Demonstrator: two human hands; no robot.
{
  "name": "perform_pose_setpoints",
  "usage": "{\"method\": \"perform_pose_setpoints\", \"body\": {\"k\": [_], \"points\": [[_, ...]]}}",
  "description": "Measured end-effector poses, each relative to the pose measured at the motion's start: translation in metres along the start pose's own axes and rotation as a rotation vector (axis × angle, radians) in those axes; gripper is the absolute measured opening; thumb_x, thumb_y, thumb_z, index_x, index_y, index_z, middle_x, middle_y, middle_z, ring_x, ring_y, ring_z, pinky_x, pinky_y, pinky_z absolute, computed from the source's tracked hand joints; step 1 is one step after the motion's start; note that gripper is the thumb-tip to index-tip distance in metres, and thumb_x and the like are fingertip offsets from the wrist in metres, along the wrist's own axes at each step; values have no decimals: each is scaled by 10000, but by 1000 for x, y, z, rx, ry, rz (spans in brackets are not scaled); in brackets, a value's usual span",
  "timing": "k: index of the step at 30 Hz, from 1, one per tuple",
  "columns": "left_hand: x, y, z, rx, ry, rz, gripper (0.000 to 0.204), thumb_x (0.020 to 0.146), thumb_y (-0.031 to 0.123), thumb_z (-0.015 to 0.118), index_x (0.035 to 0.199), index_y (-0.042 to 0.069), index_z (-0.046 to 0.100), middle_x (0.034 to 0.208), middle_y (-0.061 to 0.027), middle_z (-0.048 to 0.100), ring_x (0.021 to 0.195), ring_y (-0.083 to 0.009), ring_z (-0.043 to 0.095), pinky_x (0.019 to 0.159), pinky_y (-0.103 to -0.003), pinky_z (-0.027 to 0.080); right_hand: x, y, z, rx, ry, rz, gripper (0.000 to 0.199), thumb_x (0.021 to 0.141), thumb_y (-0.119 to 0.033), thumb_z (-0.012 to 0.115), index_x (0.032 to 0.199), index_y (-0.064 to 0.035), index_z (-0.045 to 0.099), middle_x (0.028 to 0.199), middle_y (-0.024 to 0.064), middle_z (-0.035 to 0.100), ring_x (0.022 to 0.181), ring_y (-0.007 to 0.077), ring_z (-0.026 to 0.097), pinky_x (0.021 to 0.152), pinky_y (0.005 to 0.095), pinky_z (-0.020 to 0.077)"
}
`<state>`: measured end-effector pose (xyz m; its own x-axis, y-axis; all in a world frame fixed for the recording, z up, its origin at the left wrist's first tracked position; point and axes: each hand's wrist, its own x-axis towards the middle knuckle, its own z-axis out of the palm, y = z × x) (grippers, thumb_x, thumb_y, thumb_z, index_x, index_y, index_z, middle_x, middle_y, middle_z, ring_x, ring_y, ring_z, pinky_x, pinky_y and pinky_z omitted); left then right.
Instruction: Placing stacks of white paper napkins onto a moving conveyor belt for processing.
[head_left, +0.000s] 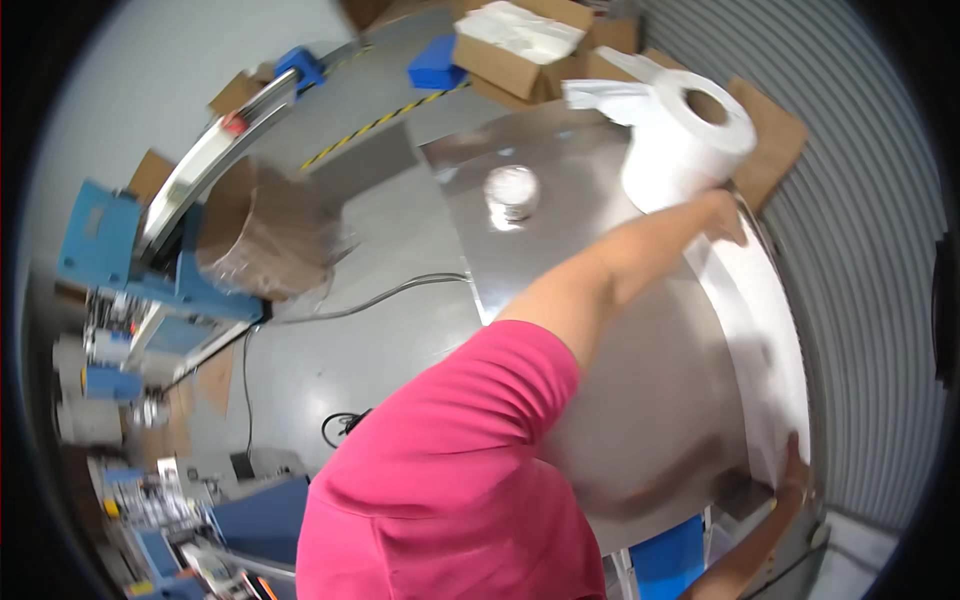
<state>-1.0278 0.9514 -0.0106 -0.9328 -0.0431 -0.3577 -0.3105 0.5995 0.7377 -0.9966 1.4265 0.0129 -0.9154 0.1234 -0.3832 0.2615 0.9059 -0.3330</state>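
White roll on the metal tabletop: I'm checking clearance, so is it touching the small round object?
Apart: the head view shows shiny tabletop between the white roll and the small round object to its left.

Bright indoor light, slightly blurred picture.
Glare marks the metal table (660,345) at upper centre; soft shadow greys the white sheet (785,325) at right; fisheye distortion bends the ridged wall (870,260), and black darkens the corners.

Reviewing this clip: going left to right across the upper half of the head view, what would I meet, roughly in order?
Blue machine panel → brown cylinder in clear plastic → small shiny round object on the metal tabletop → large white roll → ribbed grey wall.
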Motion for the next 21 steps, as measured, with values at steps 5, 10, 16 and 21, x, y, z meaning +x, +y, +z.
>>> {"method": "perform_pose_setpoints", "body": {"k": [5,10,16,21], "points": [[14,-51,-24,204,93,54,765,612,674,618,1021,29,641,1040,-141,618,981,-263,573,871,-356,433,58,16,34,-128,119,-225,653,740,-549,599,1080,8,597,1077,189,597,957,253,592,813,330,461],[-27,-7,-11,97,144,64,928,601,516,726,1137,-174,413,971,-221,594,894,-265,573,766,-350,466,-12,-28,33,367,97,-108,589,680,-501,672,1022,-23,634,1023,99,634,940,188,586,817,307,453],[-84,-54,-14,-94,82,30,883,654,395,752,1197,-135,299,651,-19,491,584,-106,441,533,-238,370,-92,-37,62,221,151,66,923,562,-554,705,1127,140,477,1081,243,572,1013,298,571,867,307,444],[-177,-88,-34,-60,32,-93,1025,700,339,729,1363,-86,73,1252,-220,444,1169,-241,433,968,-305,324,-194,-26,107,243,135,35,1075,543,-614,686,1161,202,360,1083,318,529,1023,368,544,859,329,445]]}}
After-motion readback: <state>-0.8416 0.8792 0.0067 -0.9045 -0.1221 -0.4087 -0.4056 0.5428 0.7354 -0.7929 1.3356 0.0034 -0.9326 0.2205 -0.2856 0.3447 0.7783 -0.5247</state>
